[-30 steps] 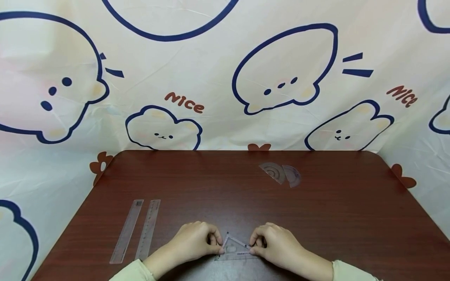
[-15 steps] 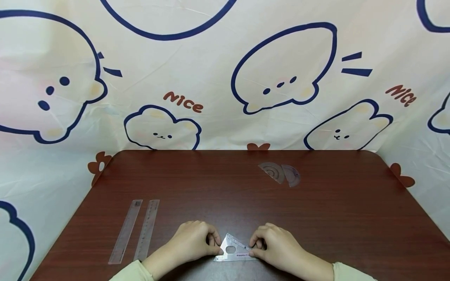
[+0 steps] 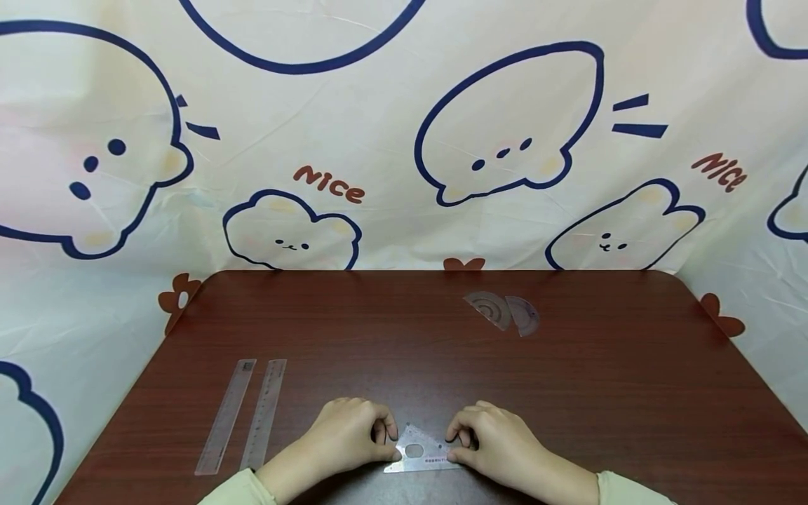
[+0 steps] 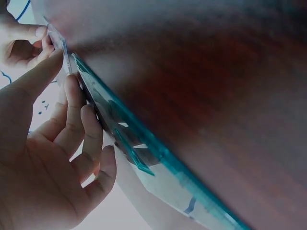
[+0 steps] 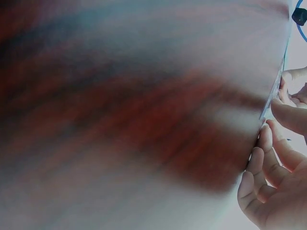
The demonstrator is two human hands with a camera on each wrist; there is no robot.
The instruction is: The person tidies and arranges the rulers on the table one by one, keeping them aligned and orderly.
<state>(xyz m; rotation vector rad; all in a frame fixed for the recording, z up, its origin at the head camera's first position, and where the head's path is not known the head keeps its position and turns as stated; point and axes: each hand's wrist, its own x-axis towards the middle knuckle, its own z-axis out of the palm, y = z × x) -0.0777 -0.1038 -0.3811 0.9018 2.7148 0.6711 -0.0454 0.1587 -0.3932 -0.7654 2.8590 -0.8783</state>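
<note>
A clear plastic set square (image 3: 431,456) lies low over the front middle of the table, its long edge toward the person and its face bright with glare. At its left corner my left hand (image 3: 353,431) pinches it between thumb and fingers. The right corner is pinched by my right hand (image 3: 495,435), which hides that end. The left wrist view shows the set square (image 4: 62,45) nearly edge-on between both hands, with a teal-edged clear ruler (image 4: 158,151) beyond the left fingers. From the right wrist, the set square (image 5: 272,98) appears as a thin slanting line.
Two clear rulers, the outer ruler (image 3: 226,417) and the inner ruler (image 3: 265,414), lie side by side left of the left forearm. Toward the back sit two protractors, one greyish protractor (image 3: 491,308) and one purplish protractor (image 3: 524,315). A patterned curtain (image 3: 391,140) surrounds the brown table (image 3: 600,365).
The set square has tilted slightly in the hands: its face turned from see-through to bright with glare, and its top corner dropped a little. Both hands stay almost in place.
</note>
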